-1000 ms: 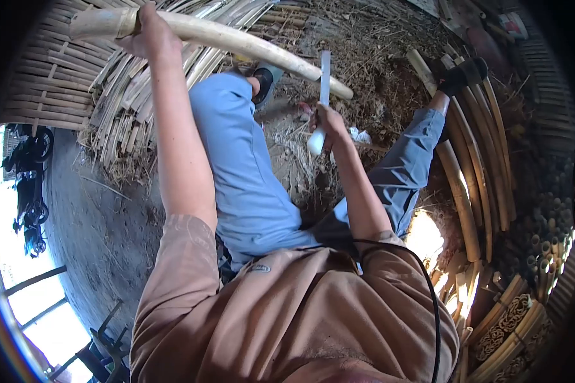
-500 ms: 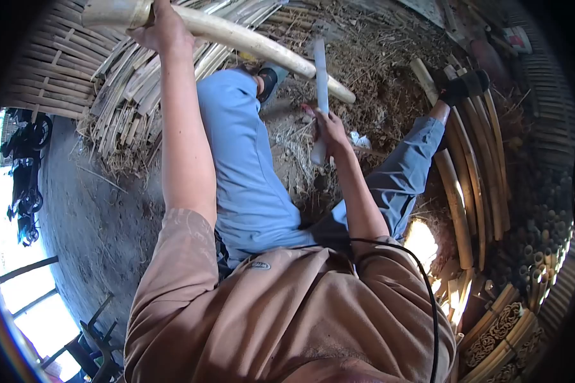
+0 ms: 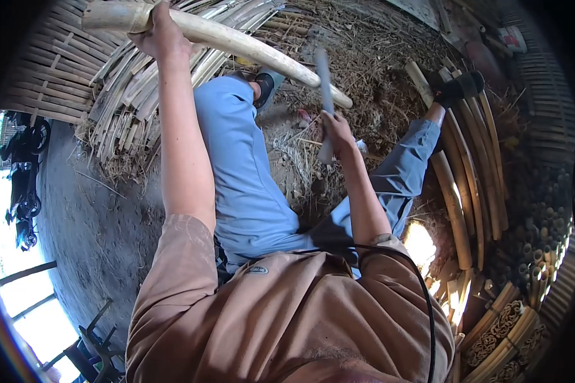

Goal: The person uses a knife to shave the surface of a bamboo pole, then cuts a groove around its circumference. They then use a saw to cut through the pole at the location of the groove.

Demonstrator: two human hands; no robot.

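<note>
My left hand [image 3: 163, 39] is wrapped round a thick, pale bamboo pole [image 3: 233, 43] near its jointed upper end. The pole slants down to the right across the space beyond my knees, and its thinner end is over the littered ground. My right hand [image 3: 339, 133] grips a long, narrow grey blade-like tool [image 3: 324, 80] by its lower part, with a short end showing below the fist. The tool stands nearly upright and overlaps the pole close to its far end in this view. Its outline is slightly blurred.
Split bamboo strips [image 3: 124, 102] lie heaped at the left, beside a woven bamboo panel [image 3: 48, 67]. Curved bamboo poles [image 3: 476, 166] lie under my right foot. Bundled bamboo pieces [image 3: 501, 325] are at the lower right. Motorbikes [image 3: 24, 172] stand at the far left.
The blade-like tool has turned in my right hand, its upper part tilting slightly, and now looks darker. My right hand has shifted a little right; the pole has barely moved.
</note>
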